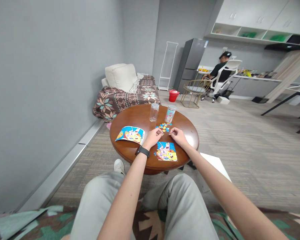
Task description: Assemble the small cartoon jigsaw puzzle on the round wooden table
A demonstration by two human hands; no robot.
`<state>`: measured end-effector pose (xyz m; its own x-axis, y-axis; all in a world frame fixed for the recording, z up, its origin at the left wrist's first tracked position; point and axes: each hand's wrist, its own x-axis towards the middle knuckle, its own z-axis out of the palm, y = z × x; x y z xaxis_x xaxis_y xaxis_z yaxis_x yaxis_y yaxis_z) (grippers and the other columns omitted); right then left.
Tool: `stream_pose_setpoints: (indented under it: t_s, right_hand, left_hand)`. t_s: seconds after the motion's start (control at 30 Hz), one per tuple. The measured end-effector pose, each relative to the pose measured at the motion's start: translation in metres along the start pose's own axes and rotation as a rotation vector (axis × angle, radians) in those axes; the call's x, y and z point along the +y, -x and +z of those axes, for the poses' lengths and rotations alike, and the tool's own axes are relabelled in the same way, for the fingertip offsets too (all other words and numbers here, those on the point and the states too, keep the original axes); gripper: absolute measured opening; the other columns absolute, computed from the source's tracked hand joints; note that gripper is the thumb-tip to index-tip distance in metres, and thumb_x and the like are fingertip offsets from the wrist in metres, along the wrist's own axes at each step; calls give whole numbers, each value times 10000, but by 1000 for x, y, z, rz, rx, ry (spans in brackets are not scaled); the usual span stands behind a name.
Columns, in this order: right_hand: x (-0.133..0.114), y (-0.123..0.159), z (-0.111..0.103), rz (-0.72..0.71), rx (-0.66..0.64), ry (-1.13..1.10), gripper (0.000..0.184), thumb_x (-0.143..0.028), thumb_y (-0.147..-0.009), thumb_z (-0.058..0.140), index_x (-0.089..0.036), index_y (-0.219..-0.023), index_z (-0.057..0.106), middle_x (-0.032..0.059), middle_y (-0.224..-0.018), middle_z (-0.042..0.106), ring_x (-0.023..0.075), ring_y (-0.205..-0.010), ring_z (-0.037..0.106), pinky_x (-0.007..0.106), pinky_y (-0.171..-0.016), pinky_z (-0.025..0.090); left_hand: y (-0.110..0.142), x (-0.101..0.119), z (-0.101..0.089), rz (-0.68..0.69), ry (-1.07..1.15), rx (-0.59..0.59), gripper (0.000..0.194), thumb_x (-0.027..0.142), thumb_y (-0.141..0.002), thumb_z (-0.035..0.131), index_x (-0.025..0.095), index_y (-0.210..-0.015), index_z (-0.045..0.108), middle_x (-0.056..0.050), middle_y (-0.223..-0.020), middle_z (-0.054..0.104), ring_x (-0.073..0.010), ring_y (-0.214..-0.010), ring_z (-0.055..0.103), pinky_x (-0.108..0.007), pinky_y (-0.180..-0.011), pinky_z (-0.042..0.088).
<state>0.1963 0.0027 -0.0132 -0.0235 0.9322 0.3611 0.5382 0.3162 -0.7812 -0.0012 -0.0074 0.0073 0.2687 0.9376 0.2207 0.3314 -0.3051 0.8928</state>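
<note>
On the round wooden table [131,116], a partly assembled jigsaw puzzle [167,151] with a yellow and pink cartoon picture lies near the front edge. Just beyond it is a small heap of loose blue and yellow puzzle pieces [164,127]. My left hand [153,137], a black watch on its wrist, is closed in a pinch at the heap's left side; what its fingertips hold is too small to make out. Right of the heap, my right hand [179,136] pinches a tiny puzzle piece. A curled picture sheet [132,134] with the same cartoon lies to the left.
Behind the heap stand a clear jar [154,112] and a labelled can [170,114]. A draped sofa [130,96] is beyond the table. Farther back are a red bucket [173,95], a wire chair [195,91] and a person [218,70] seated at a counter.
</note>
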Motion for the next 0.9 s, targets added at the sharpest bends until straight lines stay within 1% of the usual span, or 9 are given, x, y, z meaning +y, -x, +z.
stream_pose_setpoints:
  t_s: [0.1, 0.17, 0.27, 0.37, 0.43, 0.57, 0.7, 0.8, 0.9]
  right_hand:
    - [-1, 1, -1, -11, 1, -22, 6, -223, -673, 506, -228, -676, 510, 5, -696, 645, 177, -684, 579, 308, -715, 460]
    - [-2, 1, -1, -7, 11, -17, 68, -234, -667, 520, -232, -643, 457, -3, -669, 614, 168, -654, 550, 297, -687, 443]
    - [-4, 1, 0, -3, 30, 11, 157, -267, -668, 544, -238, -612, 400, -25, -596, 517, 152, -588, 476, 282, -621, 395]
    - [-6, 1, 1, -17, 45, 25, 192, -292, -672, 565, -241, -611, 390, -40, -567, 441, 144, -559, 425, 276, -584, 358]
    - [-7, 1, 1, -28, 54, 29, 191, -294, -671, 572, -239, -612, 399, -42, -575, 429, 140, -558, 413, 275, -580, 351]
    - [-8, 1, 1, -32, 89, 40, 174, -292, -659, 596, -230, -604, 443, -31, -619, 459, 134, -573, 413, 272, -584, 368]
    - [-7, 1, 2, -26, 73, 22, 100, -310, -680, 595, -221, -649, 561, -6, -679, 552, 136, -580, 440, 277, -591, 401]
    - [-6, 1, 2, -13, 59, -8, 130, -342, -689, 618, -213, -697, 630, 14, -724, 614, 142, -593, 479, 295, -624, 436]
    - [-6, 1, 2, -2, 43, -19, 172, -371, -705, 643, -210, -749, 679, 32, -769, 673, 156, -624, 535, 315, -670, 475]
  left_hand:
    - [3, 5, -2, -37, -42, 17, 74, 106, -787, 599, 177, -801, 588, 29, -686, 621, -107, -635, 578, -217, -672, 474]
    - [4, 7, -2, -56, -46, 19, 86, 93, -775, 600, 177, -788, 583, 32, -668, 614, -109, -625, 577, -221, -672, 475]
    - [4, 8, -3, -55, -39, 22, 81, 99, -785, 595, 176, -780, 573, 26, -678, 625, -111, -629, 582, -228, -685, 478]
    - [5, 9, -3, -53, -41, 26, 77, 111, -806, 579, 180, -781, 554, 22, -698, 634, -112, -648, 588, -233, -704, 478]
    - [5, 9, -3, -51, -51, 24, 83, 112, -807, 571, 183, -776, 541, 20, -715, 637, -113, -662, 589, -233, -708, 474]
    - [6, 11, -3, -41, -72, 15, 91, 110, -787, 585, 184, -766, 537, 22, -724, 627, -113, -676, 583, -225, -696, 465]
    - [6, 11, -3, -34, -65, 20, 83, 161, -786, 630, 183, -775, 551, 38, -665, 583, -113, -662, 568, -215, -663, 453]
    - [6, 11, -3, -9, -64, 2, 103, 191, -765, 669, 178, -752, 568, 35, -666, 585, -120, -673, 564, -217, -654, 444]
    - [6, 11, -4, 16, -78, -9, 92, 241, -775, 670, 174, -746, 612, 21, -689, 616, -135, -699, 578, -230, -669, 450]
